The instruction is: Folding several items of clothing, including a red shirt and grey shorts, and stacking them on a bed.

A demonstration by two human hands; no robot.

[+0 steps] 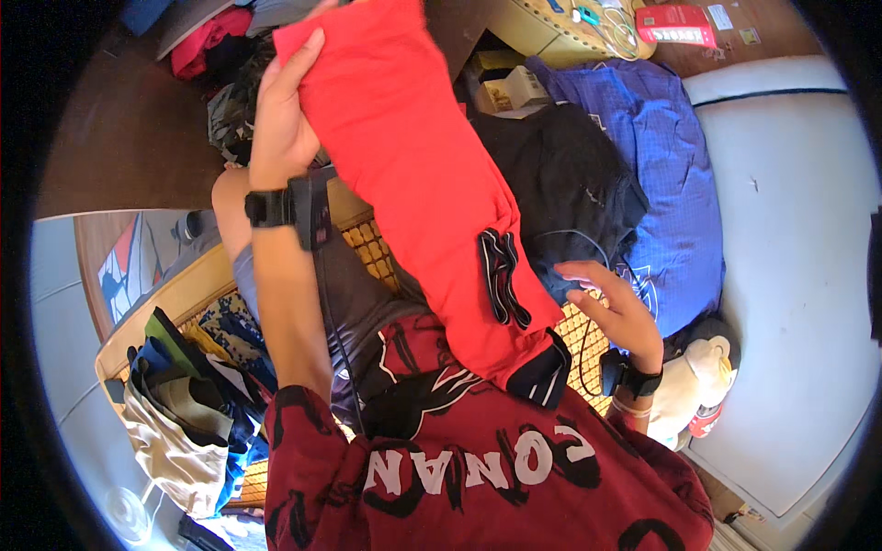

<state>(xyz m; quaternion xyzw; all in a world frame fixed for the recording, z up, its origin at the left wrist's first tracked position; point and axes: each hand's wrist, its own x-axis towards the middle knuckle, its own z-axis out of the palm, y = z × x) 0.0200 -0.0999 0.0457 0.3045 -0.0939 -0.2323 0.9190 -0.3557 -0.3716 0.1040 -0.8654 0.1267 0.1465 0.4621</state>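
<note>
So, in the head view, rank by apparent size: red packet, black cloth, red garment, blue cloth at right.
1. Red garment (held up; nearness may enlarge it)
2. Blue cloth, partly covered
3. Black cloth
4. Red packet

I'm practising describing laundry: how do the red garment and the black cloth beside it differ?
The red garment has dark, white-striped trim; the black cloth looks almost all black. The red garment stretches out in a long strip, held near its upper end by the left hand; the black cloth lies loosely bunched. Both are soft fabric.
</note>
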